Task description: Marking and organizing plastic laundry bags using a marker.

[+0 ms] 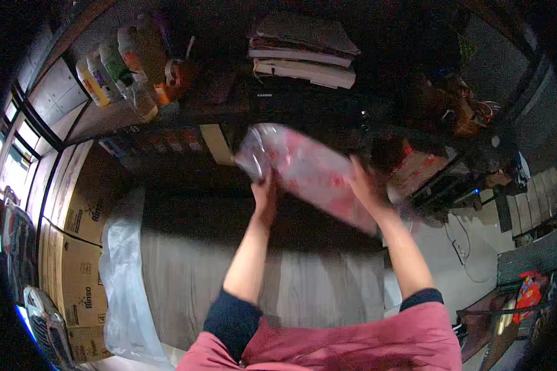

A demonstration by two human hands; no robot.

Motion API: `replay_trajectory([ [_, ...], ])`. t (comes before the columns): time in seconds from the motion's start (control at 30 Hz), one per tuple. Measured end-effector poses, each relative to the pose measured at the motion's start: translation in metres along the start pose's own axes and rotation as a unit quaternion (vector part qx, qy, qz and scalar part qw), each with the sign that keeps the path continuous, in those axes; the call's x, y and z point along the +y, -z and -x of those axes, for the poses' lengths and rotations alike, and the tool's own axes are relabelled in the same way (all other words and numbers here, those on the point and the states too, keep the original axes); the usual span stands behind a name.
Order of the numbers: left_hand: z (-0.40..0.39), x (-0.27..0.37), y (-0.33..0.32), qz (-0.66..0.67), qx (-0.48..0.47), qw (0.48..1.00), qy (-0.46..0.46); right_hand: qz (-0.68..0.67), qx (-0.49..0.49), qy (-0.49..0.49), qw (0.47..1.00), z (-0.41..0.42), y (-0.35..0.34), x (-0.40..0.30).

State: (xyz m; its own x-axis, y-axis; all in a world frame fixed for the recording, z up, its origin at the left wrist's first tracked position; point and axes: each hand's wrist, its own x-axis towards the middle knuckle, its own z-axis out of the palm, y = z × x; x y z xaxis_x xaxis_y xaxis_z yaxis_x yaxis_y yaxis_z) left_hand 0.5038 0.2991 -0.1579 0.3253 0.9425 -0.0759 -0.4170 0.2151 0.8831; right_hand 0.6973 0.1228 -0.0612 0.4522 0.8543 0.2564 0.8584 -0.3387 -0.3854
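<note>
A long bundle in clear plastic wrap, white with red printing [313,171], slants down to the right before me. It is blurred, and what the wrap contains cannot be made out. My left hand [265,195] grips its lower edge near the left end, where loose shiny film bunches up. Farther right, my right hand [369,190] grips the other end, its fingers lying over the upper edge. Below the bundle is a grey surface with wood-like grain [260,278], deep in shadow towards the back.
Several bottles [116,69] stand on a dark shelf at upper left. Stacked books or papers [304,55] lie on top at the back. Brown cartons bearing print [83,273] and a translucent plastic sheet [123,287] line the left side. A cable [459,250] trails across the floor at right.
</note>
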Motion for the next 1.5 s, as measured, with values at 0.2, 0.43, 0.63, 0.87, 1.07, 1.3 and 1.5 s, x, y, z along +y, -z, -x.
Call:
replay_trajectory([
  [0.2, -0.048, 0.011, 0.075, -0.180, 0.141, 0.973, 0.043, 0.032, 0.081, 0.164, 0.983, 0.047, -0.062, -0.100],
  [0.43, 0.169, 0.070, 0.197, -0.555, 0.068, 0.809, -0.181, 0.055, -0.164, 0.051, 0.984, 0.252, -0.125, -0.063],
  [0.63, 0.348, 0.200, 0.413, -0.759, 0.343, 0.528, -0.166, 0.063, -0.168, 0.040, 0.983, 0.280, -0.145, -0.097],
  [0.87, 0.392, 0.273, 0.585, -0.685, 0.420, 0.555, 0.217, -0.338, -0.208, -0.080, 0.914, 0.231, -0.187, -0.264],
  [1.07, 0.388, 0.215, 0.538, -0.684, 0.290, 0.608, 0.280, -0.480, -0.361, -0.233, 0.765, 0.250, -0.267, -0.476],
  [1.3, 0.415, 0.270, 0.554, -0.659, 0.374, 0.650, 0.058, -0.398, -0.246, -0.155, 0.870, 0.276, -0.294, -0.529],
  [1.5, 0.366, 0.256, 0.562, -0.607, 0.129, 0.776, 0.112, -0.284, -0.113, -0.032, 0.952, 0.251, -0.245, -0.475],
])
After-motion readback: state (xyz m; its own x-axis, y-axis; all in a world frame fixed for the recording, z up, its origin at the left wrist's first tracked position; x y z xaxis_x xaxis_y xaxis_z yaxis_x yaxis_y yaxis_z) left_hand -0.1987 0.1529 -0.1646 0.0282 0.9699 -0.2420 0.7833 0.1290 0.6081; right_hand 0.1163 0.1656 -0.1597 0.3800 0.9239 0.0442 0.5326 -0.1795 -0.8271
